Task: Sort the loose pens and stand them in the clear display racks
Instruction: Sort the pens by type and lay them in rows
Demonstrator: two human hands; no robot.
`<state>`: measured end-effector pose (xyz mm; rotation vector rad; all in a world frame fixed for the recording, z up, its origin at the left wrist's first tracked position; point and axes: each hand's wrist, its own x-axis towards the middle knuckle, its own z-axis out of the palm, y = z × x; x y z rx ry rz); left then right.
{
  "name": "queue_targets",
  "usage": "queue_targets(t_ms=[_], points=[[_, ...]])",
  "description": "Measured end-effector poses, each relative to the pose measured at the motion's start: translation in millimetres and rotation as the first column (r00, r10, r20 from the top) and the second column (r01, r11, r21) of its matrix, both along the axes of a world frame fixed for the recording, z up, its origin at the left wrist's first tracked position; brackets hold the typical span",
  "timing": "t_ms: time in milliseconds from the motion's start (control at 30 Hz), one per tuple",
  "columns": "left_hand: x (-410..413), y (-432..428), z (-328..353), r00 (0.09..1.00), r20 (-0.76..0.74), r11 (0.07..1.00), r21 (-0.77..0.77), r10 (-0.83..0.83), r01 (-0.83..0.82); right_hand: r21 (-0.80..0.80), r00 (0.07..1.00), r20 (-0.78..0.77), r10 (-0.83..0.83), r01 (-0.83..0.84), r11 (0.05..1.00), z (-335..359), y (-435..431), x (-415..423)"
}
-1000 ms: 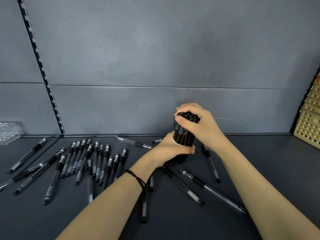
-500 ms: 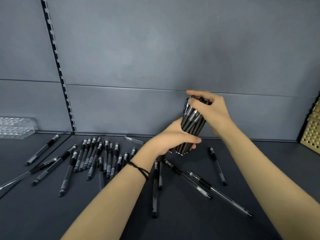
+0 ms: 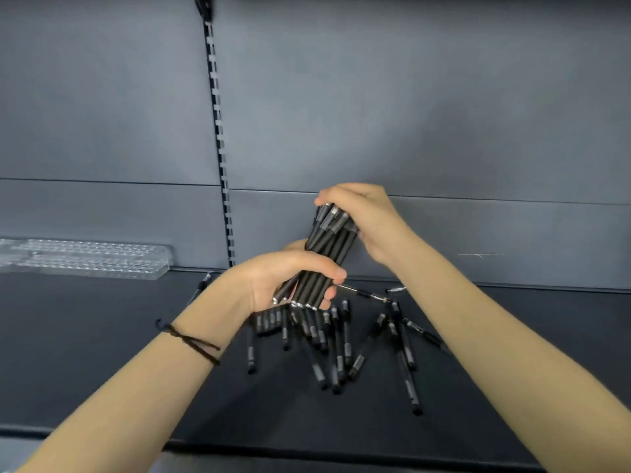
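Note:
Both hands hold one thick bundle of black pens (image 3: 327, 249), tilted and lifted above the shelf. My left hand (image 3: 290, 279) grips the bundle's lower part, fingers curled round it. Cupped over the bundle's upper end is my right hand (image 3: 367, 220), its fingers curled on the pen tops. Under the bundle, several loose black pens (image 3: 336, 339) lie scattered on the dark shelf (image 3: 102, 353). A clear display rack (image 3: 85, 257) with rows of holes lies at the back left, with no pens in it.
A grey back panel (image 3: 409, 114) rises behind the shelf, with a slotted upright strip (image 3: 220, 148) left of centre. The shelf's front edge (image 3: 307, 452) runs along the bottom of the view. One pen (image 3: 201, 286) lies near the back wall by the rack.
The view has swung left, so more of the clear rack shows. Both hands have lifted the bundle off the shelf and tilted it; the loose pens now lie under it.

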<state>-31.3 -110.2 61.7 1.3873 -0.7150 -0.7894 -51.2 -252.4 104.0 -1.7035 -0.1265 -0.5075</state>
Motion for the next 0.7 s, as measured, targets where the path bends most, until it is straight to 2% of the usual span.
queue_targets(t_ms=[200,300,533,700], points=[[-15.9,121.1,-19.3,0.997,0.008,0.997,-0.039,0.070,-0.070,0.019,0.995,-0.087,0.044,-0.042,0.999,-14.2,113.0,5.1],[-22.2,186.8,-33.1,0.992,-0.054,0.990,-0.074,0.112,-0.116,0.052,0.986,-0.144,0.084,-0.077,0.996,-25.6,176.6,8.8],[-32.8,312.4,-49.0,0.938,-0.092,0.941,-0.028,0.333,-0.337,0.071,0.965,-0.228,0.131,-0.118,0.990,-47.2,317.1,23.3],[-18.1,391.4,-57.4,0.883,-0.051,0.885,0.036,0.466,-0.465,0.035,0.934,-0.263,0.242,-0.241,0.970,-54.4,395.8,46.1]])
